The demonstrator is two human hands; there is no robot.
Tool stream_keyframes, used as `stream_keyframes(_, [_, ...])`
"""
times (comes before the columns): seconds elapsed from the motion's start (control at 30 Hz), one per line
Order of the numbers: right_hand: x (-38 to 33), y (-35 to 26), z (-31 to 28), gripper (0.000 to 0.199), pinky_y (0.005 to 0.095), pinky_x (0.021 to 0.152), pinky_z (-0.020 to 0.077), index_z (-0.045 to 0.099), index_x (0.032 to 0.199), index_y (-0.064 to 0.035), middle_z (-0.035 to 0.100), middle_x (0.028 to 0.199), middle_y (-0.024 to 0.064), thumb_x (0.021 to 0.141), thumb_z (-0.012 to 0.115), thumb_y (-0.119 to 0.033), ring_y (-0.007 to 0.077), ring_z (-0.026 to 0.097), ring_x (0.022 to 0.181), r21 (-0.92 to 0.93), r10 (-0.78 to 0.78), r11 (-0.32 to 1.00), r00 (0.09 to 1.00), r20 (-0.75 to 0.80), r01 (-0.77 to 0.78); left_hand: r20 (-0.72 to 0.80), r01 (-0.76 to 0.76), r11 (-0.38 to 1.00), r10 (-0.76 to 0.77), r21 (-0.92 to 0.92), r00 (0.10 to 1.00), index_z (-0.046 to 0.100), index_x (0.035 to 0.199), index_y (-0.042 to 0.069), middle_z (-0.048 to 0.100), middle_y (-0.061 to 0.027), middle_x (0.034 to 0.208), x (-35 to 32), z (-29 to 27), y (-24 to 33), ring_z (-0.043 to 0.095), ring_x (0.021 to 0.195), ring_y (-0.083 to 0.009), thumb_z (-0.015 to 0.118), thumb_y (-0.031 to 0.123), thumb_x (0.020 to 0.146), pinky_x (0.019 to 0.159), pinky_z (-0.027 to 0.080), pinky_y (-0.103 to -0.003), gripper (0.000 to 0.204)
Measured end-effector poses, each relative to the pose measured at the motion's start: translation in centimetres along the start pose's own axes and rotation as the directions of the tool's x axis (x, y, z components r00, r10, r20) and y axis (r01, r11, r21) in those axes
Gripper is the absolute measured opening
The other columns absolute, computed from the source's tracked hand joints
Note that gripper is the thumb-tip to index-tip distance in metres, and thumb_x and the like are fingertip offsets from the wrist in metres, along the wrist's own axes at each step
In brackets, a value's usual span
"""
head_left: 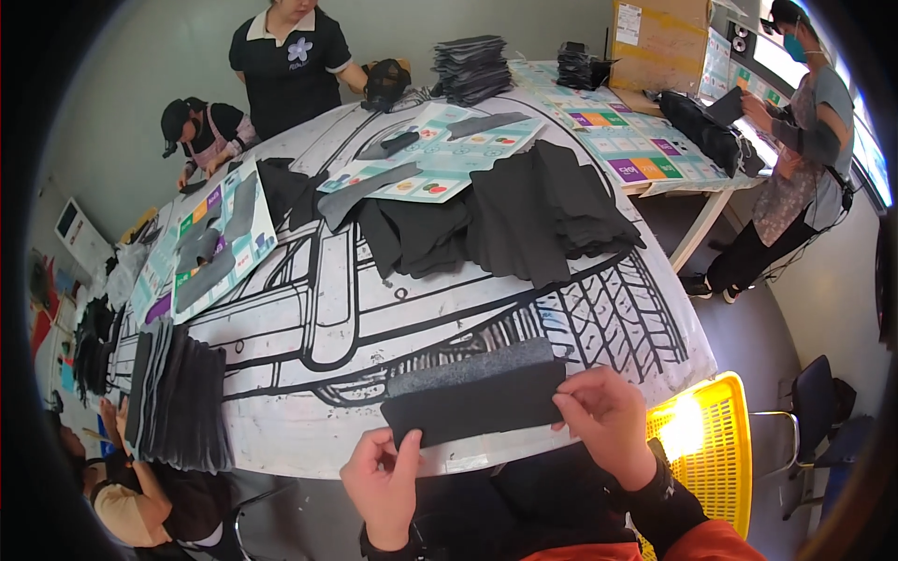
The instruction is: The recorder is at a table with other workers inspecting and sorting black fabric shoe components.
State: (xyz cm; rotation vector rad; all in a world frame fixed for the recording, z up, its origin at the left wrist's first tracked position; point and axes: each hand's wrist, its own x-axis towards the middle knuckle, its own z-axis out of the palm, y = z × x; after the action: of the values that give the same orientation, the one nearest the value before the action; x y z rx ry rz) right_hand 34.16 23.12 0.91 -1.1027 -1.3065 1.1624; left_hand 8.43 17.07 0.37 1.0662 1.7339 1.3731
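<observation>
A black fabric piece (472, 409) with a speckled grey strip (472, 367) along its far edge lies at the table's near edge. The grey part looks folded over or rolled. My left hand (385, 479) pinches the fabric's near left corner, thumb on top and the other fingers partly beneath the edge. At the right end, my right hand (606, 419) grips the side edge between thumb and forefinger; its other fingers are curled. Beyond the piece spread loose black fabric pieces (524, 210), and to the left stands a row of folded dark pieces (178, 397).
The white table (281, 425) bears a bold black line drawing. Printed sheets (440, 154) lie under grey cut pieces. A yellow plastic basket (734, 449) stands by my right arm. Several co-workers are around the table; one person (795, 140) stands at a side table, right.
</observation>
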Motion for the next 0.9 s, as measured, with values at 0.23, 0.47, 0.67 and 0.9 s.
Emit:
stream_keyframes(0.23, [3.7,1.3,0.3,0.023,0.0237,0.062,0.0495,0.073,0.106,-0.0029,0.066,0.082,0.0051,0.084,0.078,0.003,0.0104,0.065,0.066,-0.342,-0.120,0.933,0.993,-0.006,0.111,-0.067,-0.392,0.816,0.460,0.425,0.885,0.056,0.078,0.002,0.050,-0.0047,0.074,3.7,1.7,-1.6,0.046,0.070,-0.0168,0.077,0.003,0.088,0.063,0.037,-0.032,0.023])
stream_keyframes(0.47, [4.2,0.9,0.1,0.025,0.0231,0.059,0.0477,0.074,0.101,-0.0036,0.064,0.080,0.0043,0.078,0.078,0.005,0.0116,0.062,0.063,-0.482,-0.099,0.872,0.995,0.006,0.090,-0.051,-0.351,0.800,0.427,0.487,0.903,0.053,0.073,0.004,0.049,-0.0056,0.074,4.1,2.1,-1.9,0.048,0.076,-0.0239,0.081,0.004,0.079,0.070,0.036,-0.036,0.028])
stream_keyframes(0.67, [4.3,1.5,0.8,0.019,0.0261,0.057,0.0511,0.075,0.090,-0.0050,0.066,0.082,0.0049,0.074,0.077,0.007,0.0158,0.063,0.067,-0.525,-0.117,0.845,0.993,-0.003,0.098,-0.068,-0.290,0.758,0.402,0.585,0.913,0.054,0.070,0.005,0.050,-0.0055,0.075,3.9,2.4,-2.0,0.049,0.079,-0.0245,0.085,0.006,0.074,0.070,0.036,-0.036,0.031])
stream_keyframes(0.9, [4.3,1.4,0.8,0.023,0.0261,0.058,0.0513,0.075,0.091,-0.0050,0.066,0.081,0.0050,0.071,0.079,0.006,0.0175,0.064,0.069,-0.575,-0.118,0.811,0.993,0.018,0.107,-0.012,-0.329,0.697,0.436,0.637,0.900,0.064,0.077,0.009,0.062,-0.0063,0.079,4.3,1.9,-0.7,0.058,0.078,-0.0262,0.089,0.008,0.075,0.073,0.044,-0.039,0.025])
